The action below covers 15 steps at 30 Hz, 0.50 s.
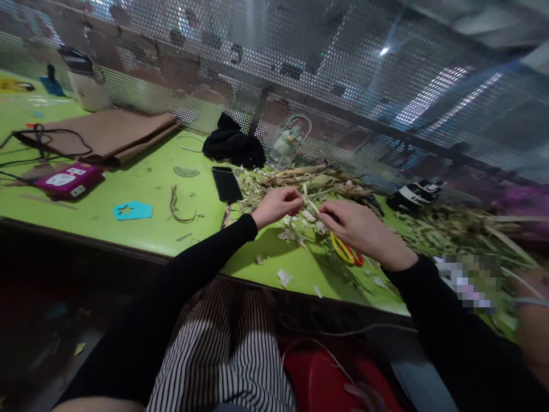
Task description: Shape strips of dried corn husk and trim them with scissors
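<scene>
Above the green table, my right hand (358,229) pinches a narrow, pale green-yellow plant strip (309,200) between thumb and fingers. My left hand (278,207) is closed at the other side of the same strip, fingertips pressed together against it; its exact grip is partly hidden. Behind and below both hands lies a heap of dry, husk-like plant strips (295,178) with small shreds around it. Scissors with yellow and red handles (342,249) lie just under my right hand, their blades hidden.
Left of the heap are a black phone (227,184), a blue star-cut card (132,210) and a purple box (71,180). Along the mesh stand a pale green bottle (286,144) and black cloth (234,142). More plant strips (450,232) lie right, near another person's arm (532,320).
</scene>
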{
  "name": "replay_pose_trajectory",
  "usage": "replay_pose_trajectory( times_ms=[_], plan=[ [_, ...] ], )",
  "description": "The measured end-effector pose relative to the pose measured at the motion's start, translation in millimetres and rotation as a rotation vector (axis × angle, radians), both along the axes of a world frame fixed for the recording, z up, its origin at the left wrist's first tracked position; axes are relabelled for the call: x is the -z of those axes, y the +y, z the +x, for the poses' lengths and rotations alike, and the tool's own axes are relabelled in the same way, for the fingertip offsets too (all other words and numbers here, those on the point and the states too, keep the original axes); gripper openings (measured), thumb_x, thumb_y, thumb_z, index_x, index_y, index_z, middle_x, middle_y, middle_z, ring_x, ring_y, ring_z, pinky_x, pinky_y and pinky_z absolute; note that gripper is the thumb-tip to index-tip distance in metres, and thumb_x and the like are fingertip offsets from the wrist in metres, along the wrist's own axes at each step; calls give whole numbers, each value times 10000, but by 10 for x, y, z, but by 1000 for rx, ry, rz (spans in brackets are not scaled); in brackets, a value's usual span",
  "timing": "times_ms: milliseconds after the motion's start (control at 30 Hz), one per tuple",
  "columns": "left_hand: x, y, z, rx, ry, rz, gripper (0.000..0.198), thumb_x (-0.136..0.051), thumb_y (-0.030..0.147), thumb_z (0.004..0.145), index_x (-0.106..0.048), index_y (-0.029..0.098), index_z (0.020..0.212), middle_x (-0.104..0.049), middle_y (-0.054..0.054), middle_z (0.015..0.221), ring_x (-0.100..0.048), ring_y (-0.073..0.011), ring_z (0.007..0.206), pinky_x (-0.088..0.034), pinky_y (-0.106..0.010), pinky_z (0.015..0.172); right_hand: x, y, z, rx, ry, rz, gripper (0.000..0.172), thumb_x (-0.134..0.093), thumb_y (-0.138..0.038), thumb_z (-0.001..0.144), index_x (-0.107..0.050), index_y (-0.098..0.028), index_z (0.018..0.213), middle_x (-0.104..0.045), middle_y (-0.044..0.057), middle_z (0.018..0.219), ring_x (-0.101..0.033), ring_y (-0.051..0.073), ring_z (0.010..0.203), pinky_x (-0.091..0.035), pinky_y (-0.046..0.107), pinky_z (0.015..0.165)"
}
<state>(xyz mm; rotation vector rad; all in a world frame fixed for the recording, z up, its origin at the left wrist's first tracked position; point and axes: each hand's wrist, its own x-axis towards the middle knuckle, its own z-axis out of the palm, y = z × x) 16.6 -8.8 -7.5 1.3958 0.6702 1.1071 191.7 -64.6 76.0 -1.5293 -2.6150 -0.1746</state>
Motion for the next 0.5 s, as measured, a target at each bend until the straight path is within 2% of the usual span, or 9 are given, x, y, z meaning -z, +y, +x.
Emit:
replay_pose_trajectory(
  times_ms=[133, 233, 400, 433, 500],
  plan=[
    [18, -28, 20, -201, 241, 326, 151, -572, 124, 876, -556, 161, 730, -564, 42, 638, -503, -91, 618, -373, -231, 654, 8, -205, -77, -3, -156, 81, 223, -451, -276, 946, -592, -217, 783, -670, 82, 752, -579, 223, 661, -353, 334, 597],
    [47, -38, 38, -281, 361, 509, 141, -559, 134, 873, -560, 168, 735, -577, 19, 678, -487, -111, 644, -357, -243, 664, -12, -278, -116, -33, -218, 150, 241, -448, -269, 951, -576, -222, 753, -640, 81, 717, -557, 227, 650, -332, 340, 588],
    [123, -116, 90, -230, 536, 812, 145, -482, 192, 935, -612, 172, 875, -653, -64, 830, -553, -167, 734, -373, -274, 679, -153, -111, -84, -13, -180, 335, 237, -434, -266, 956, -603, -215, 797, -669, 126, 821, -598, 266, 789, -389, 366, 675],
    [130, -139, 93, -205, 567, 861, 176, -456, 213, 955, -621, 170, 910, -664, -83, 873, -567, -177, 751, -378, -282, 679, -190, -44, -53, -3, -154, 317, 230, -442, -267, 947, -608, -213, 798, -677, 131, 835, -603, 273, 806, -398, 372, 691],
    [128, -183, 86, -131, 596, 934, 231, -417, 248, 986, -635, 173, 967, -676, -104, 939, -588, -186, 774, -391, -290, 685, -261, 94, 31, -21, -83, 161, 221, -466, -297, 934, -616, -219, 792, -688, 108, 815, -604, 258, 775, -406, 367, 686]
  ],
)
